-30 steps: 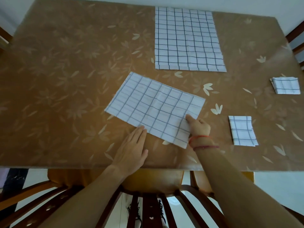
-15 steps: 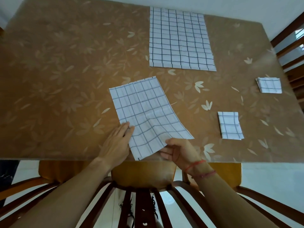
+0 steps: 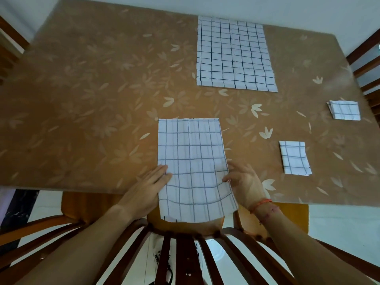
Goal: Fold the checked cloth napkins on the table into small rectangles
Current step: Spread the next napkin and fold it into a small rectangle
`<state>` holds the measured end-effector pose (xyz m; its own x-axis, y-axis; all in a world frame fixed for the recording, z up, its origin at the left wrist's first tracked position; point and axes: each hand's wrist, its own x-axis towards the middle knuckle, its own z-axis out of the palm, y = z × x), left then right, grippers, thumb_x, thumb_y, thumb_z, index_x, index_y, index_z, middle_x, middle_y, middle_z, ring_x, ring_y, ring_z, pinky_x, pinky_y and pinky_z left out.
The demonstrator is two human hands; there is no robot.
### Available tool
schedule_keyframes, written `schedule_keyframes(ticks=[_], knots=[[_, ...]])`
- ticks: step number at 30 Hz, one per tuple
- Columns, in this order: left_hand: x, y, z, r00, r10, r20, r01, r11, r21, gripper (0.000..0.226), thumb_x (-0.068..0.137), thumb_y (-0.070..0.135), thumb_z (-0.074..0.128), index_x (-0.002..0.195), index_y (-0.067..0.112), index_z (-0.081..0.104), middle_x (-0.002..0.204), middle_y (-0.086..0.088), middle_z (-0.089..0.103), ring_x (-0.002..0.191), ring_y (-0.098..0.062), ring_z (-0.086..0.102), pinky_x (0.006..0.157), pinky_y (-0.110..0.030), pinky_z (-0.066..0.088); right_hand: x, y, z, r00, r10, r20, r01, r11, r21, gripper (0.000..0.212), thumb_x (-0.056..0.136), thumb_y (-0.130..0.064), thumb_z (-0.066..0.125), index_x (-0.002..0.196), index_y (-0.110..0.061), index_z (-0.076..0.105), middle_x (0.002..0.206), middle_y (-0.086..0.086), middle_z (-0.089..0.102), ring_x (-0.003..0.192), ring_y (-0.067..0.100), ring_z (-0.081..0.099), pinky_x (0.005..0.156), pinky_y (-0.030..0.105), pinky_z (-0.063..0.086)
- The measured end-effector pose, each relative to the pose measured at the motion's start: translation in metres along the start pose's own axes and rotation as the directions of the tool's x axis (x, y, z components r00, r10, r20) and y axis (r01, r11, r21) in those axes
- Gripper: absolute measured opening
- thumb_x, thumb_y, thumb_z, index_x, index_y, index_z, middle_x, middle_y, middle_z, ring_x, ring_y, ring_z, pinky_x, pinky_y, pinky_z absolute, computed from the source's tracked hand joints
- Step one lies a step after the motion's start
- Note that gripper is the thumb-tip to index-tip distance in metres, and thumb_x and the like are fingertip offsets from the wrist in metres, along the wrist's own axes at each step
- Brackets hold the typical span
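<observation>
Half-folded napkin (image 3: 191, 161): long strip, near-centre of the table (image 3: 82, 99), its near end hanging past the table edge over the chair back (image 3: 185, 243).
Left hand (image 3: 148, 188) is flat with straight fingers, pressing the strip's left edge, likely pinning it square.
Right hand (image 3: 246, 182) is against the right edge, thumb on the cloth; cannot tell if it pinches.
The overhang probably leaves a free end to lift.
2 done at right: near folded napkin (image 3: 295, 157) and far folded napkin (image 3: 344, 110), well apart.
Large napkin (image 3: 234, 54) waits at the far side.
</observation>
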<state>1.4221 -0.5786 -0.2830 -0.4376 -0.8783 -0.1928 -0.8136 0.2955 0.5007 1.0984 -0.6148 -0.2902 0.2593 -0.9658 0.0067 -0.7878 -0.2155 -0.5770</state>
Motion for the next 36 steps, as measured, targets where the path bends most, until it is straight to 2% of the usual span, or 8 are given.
schedule_keyframes(ticks=[4,7,10,13,17,21,25,36], knots=[[-0.012,-0.007,-0.001,0.997,0.015,-0.072,-0.011,0.998,0.062,0.058,0.093,0.032,0.055,0.142,0.005,0.044,0.150,-0.021,0.038,0.141,-0.034,0.028,0.112,-0.049,0.029,0.007,-0.015,-0.020,0.988,-0.154,0.017,0.155,0.985,-0.079,0.033,0.055,0.012,0.077,0.067,-0.018,0.072,0.105,0.009,0.073,0.103,0.022,0.063,0.078,0.040,0.057],[-0.015,-0.009,-0.006,0.998,0.019,-0.066,-0.015,0.998,0.062,0.073,0.074,0.019,0.084,0.135,0.000,0.049,0.138,-0.022,0.050,0.131,-0.036,0.043,0.105,-0.055,0.040,0.003,-0.026,-0.027,0.988,-0.039,0.149,0.041,0.999,-0.006,0.030,0.054,-0.013,0.087,0.079,-0.019,0.071,0.108,0.003,0.071,0.107,0.016,0.058,0.083,0.032,0.053],[-0.011,-0.010,-0.008,0.979,-0.005,-0.205,0.011,1.000,0.025,0.051,0.081,0.004,0.071,0.130,0.003,0.057,0.132,-0.013,0.058,0.124,-0.027,0.046,0.104,-0.051,0.042,0.010,-0.035,-0.032,0.984,0.119,0.136,-0.113,0.992,-0.052,0.010,0.079,-0.026,0.072,0.087,-0.019,0.069,0.094,-0.001,0.069,0.087,0.019,0.064,0.073,0.025,0.047],[-0.002,-0.009,-0.014,0.957,-0.148,-0.250,0.129,0.988,-0.091,0.035,0.093,0.014,0.054,0.127,0.015,0.062,0.122,-0.001,0.062,0.117,-0.020,0.050,0.098,-0.034,0.041,0.019,-0.040,-0.032,0.964,0.243,0.110,-0.241,0.970,-0.029,0.021,0.088,-0.032,0.062,0.072,-0.020,0.058,0.072,-0.005,0.065,0.070,0.024,0.062,0.063,0.029,0.044],[0.016,-0.008,-0.023,0.920,-0.268,-0.287,0.209,0.953,-0.218,0.034,0.100,0.038,0.038,0.104,0.020,0.067,0.095,0.005,0.064,0.094,-0.010,0.054,0.082,-0.038,0.050,0.034,-0.035,-0.029,0.948,0.301,0.107,-0.309,0.948,0.075,0.013,0.089,-0.030,0.062,0.097,-0.021,0.067,0.101,-0.005,0.073,0.089,0.018,0.068,0.079,0.032,0.054],[0.032,-0.017,-0.022,0.908,-0.334,-0.252,0.248,0.915,-0.319,0.028,0.092,0.046,0.052,0.113,0.029,0.060,0.098,0.012,0.063,0.095,-0.007,0.056,0.079,-0.035,0.053,0.055,-0.034,-0.022,0.932,0.354,0.078,-0.361,0.923,0.133,0.021,0.090,-0.033,0.060,0.104,-0.018,0.067,0.098,-0.004,0.072,0.086,0.017,0.067,0.072,0.028,0.053],[0.042,-0.019,-0.021,0.892,-0.365,-0.269,0.274,0.907,-0.321,0.045,0.081,0.044,0.071,0.121,0.030,0.054,0.090,0.017,0.058,0.090,-0.009,0.054,0.078,-0.031,0.047,0.075,-0.031,-0.012,0.908,0.416,0.048,-0.419,0.903,0.098,0.023,0.091,-0.037,0.059,0.095,-0.015,0.062,0.086,-0.001,0.069,0.080,0.020,0.064,0.067,0.033,0.051],[0.061,-0.020,-0.015,0.855,-0.396,-0.336,0.353,0.918,-0.183,0.038,0.084,0.039,0.068,0.117,0.023,0.057,0.079,0.008,0.052,0.082,-0.014,0.050,0.087,-0.043,0.047,0.102,-0.023,0.005,0.859,0.511,-0.007,-0.511,0.859,0.043,0.033,0.089,-0.041,0.060,0.109,-0.015,0.062,0.098,0.005,0.069,0.090,0.027,0.063,0.071,0.033,0.049]])
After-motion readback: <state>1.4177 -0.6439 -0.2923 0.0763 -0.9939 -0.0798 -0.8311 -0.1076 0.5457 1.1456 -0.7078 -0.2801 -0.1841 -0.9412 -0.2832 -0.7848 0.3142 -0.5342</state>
